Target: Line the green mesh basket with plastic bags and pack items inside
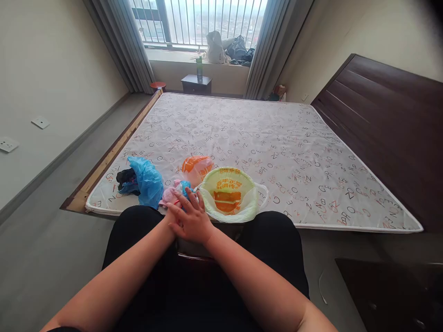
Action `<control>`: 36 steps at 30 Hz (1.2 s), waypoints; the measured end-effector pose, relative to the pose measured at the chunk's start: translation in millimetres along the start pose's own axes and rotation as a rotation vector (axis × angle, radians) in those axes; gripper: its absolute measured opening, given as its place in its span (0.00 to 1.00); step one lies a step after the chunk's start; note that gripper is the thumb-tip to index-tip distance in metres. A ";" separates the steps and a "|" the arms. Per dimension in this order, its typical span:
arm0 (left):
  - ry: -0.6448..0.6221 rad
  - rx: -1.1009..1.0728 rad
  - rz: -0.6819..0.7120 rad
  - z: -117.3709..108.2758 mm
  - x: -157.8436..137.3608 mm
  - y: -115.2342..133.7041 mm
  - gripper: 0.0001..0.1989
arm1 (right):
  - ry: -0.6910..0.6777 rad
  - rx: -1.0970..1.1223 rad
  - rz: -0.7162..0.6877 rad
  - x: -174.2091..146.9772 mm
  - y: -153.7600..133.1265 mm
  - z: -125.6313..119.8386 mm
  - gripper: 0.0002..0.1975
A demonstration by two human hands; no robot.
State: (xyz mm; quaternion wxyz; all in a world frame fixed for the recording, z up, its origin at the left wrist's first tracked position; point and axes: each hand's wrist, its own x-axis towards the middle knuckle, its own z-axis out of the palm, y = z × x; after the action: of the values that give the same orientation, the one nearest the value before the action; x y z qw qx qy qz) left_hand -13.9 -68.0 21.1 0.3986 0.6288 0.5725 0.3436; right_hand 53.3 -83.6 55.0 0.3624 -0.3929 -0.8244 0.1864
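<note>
My right hand [194, 219] lies across my left hand, its fingers spread, just left of a pale green bin. My left hand [172, 216] is mostly covered by it, and its fingers are hidden. Just beyond both hands is a pink fuzzy cloth item [169, 195] with a bit of blue plastic [183, 186] beside it; whether either is held cannot be made out. The bin is lined with a translucent plastic bag [228, 184] with orange print. Left of the hands, a blue plastic bag [150, 184] has dark cloth [127, 179] showing at its mouth. An orange and white plastic bag [197, 167] lies behind.
Everything sits on the near edge of a letter-patterned mattress [277, 147] in a wooden bed frame [114, 150]. A dark headboard [377, 101] rises at right. Beyond the bed is a nightstand [196, 84] with a green bottle [199, 69]. My knees flank the bin.
</note>
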 end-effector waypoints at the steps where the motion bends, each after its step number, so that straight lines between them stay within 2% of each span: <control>1: 0.053 -0.032 -0.019 7.3 -2.5 0.2 0.33 | -0.016 -0.006 -0.010 -0.4 -1.7 2.1 0.29; 2: 0.159 -0.124 -0.069 12.2 -4.0 0.4 0.32 | -0.011 -0.014 0.000 -0.3 -1.5 3.6 0.27; 3: 0.164 -0.223 -0.127 13.6 -4.2 0.3 0.31 | 0.010 -0.030 0.021 0.5 0.4 4.4 0.25; 5: -0.049 -0.415 -0.238 5.5 -0.2 -1.0 0.29 | 0.078 -0.104 0.064 3.4 7.7 3.1 0.21; 6: -0.094 -0.458 -0.264 -2.2 3.3 -1.8 0.27 | 0.116 -0.161 0.082 5.1 11.9 0.9 0.18; 8: -0.155 -0.600 -0.313 -18.1 9.8 -1.4 0.21 | 0.176 -0.281 0.114 8.3 18.7 -5.5 0.15; 10: -0.203 -0.872 -0.388 -28.1 12.9 3.1 0.16 | 0.206 -0.351 0.131 10.8 21.5 -13.2 0.13; 12: -0.242 -1.185 -0.475 -31.4 12.1 10.6 0.13 | 0.229 -0.352 0.127 13.1 21.4 -20.7 0.12; 14: -0.239 -1.385 -0.537 -32.6 9.0 17.6 0.11 | 0.251 -0.300 0.091 15.8 20.7 -27.0 0.09; 17: -0.276 -1.481 -0.574 -39.0 5.0 22.1 0.08 | 0.223 -0.216 0.009 19.7 22.6 -34.7 0.09; 20: -0.438 -1.455 -0.519 -49.1 6.4 22.9 0.04 | 0.189 -0.185 -0.017 21.9 29.5 -47.5 0.16; 21: -0.497 -1.431 -0.484 -52.2 8.3 23.6 0.05 | 0.212 -0.171 0.008 22.1 33.2 -54.7 0.18; 23: -0.560 -1.344 -0.401 -56.8 13.7 25.6 0.17 | 0.322 -0.113 0.137 21.4 42.8 -74.7 0.21; 25: -0.494 -1.219 -0.324 -59.5 20.3 26.9 0.27 | 0.490 -0.034 0.347 19.3 55.6 -99.7 0.22; 27: -0.327 -1.113 -0.294 -60.3 27.0 25.7 0.28 | 0.617 0.011 0.503 15.6 70.5 -123.1 0.22; 28: -0.233 -1.077 -0.305 -60.1 30.2 24.1 0.26 | 0.635 0.018 0.556 13.3 78.1 -131.9 0.22; 30: -0.069 -1.027 -0.374 -58.3 36.1 19.6 0.21 | 0.606 0.033 0.639 8.4 92.7 -140.7 0.21; 33: 0.114 -0.988 -0.508 -53.8 43.5 12.3 0.16 | 0.468 0.048 0.721 2.6 110.4 -133.0 0.19; 36: 0.218 -0.967 -0.580 -49.7 49.0 7.1 0.13 | 0.313 0.004 0.678 1.7 121.1 -115.8 0.17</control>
State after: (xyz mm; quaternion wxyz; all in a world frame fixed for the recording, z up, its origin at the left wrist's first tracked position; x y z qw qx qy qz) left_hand -49.6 -14.2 48.4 0.6575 0.1529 0.5371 0.5057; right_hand 200.8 -4.3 61.4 0.4023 -0.6667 -0.5817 0.2352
